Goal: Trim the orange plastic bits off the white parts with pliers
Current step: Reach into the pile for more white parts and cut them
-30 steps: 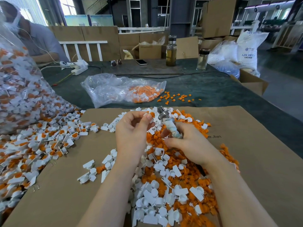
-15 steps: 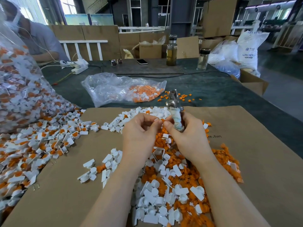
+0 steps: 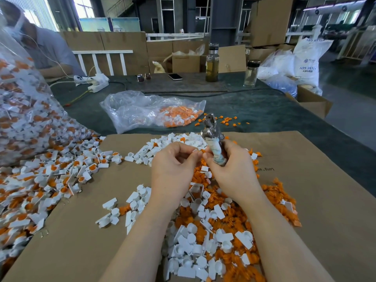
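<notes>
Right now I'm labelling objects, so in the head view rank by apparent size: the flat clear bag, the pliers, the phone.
1. flat clear bag
2. pliers, though nearer the camera
3. phone, farthest away

Bare forearms, left hand [image 3: 175,165] and right hand [image 3: 234,169] (no sleeves, no gloves).

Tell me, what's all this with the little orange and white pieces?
A person is trimming orange bits off white plastic parts. The right hand grips pliers, tip up, while the left hand pinches something small beside it, too small to make out. Under the hands, on a cardboard sheet, lies a pile of loose white parts and orange scraps. Untrimmed pieces spill from a clear bag at left.
</notes>
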The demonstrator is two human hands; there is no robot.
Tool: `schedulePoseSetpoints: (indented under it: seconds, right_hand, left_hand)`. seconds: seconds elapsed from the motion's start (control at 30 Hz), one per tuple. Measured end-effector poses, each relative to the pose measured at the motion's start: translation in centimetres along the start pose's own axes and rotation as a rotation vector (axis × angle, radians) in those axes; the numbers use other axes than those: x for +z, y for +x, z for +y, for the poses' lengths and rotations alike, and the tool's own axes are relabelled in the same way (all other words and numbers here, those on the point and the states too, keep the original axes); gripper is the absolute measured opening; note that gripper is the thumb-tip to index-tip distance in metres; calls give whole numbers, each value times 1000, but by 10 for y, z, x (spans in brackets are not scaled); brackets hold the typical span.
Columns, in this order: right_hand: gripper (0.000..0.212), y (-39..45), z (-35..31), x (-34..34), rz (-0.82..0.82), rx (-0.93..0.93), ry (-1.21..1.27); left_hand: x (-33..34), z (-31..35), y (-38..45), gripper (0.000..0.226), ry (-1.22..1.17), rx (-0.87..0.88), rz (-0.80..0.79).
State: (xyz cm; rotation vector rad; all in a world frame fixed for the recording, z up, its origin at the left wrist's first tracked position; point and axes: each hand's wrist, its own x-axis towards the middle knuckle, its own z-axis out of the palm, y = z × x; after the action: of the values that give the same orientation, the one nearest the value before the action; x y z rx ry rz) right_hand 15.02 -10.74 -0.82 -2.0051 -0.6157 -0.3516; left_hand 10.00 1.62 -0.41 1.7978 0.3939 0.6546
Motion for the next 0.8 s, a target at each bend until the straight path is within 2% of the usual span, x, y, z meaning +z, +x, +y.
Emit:
schedulePoseSetpoints:
  seconds: [0.2, 0.37, 0.57, 0.8]
  right_hand:
    - [20, 0, 0, -2, -55, 31, 13]
    - [7, 1, 3, -13, -238, 105, 126]
    - [20, 0, -3, -18, -478, 140, 97]
    - [13, -3, -8, -18, -523, 116, 96]
  left_hand:
    - [-3, 2, -1, 10, -27, -4, 5]
    - [-12, 5, 1, 6, -165, -8, 47]
    - [-17, 7, 2, 7, -309, 36, 39]
    - [-18, 8, 1, 8, -324, 92, -8]
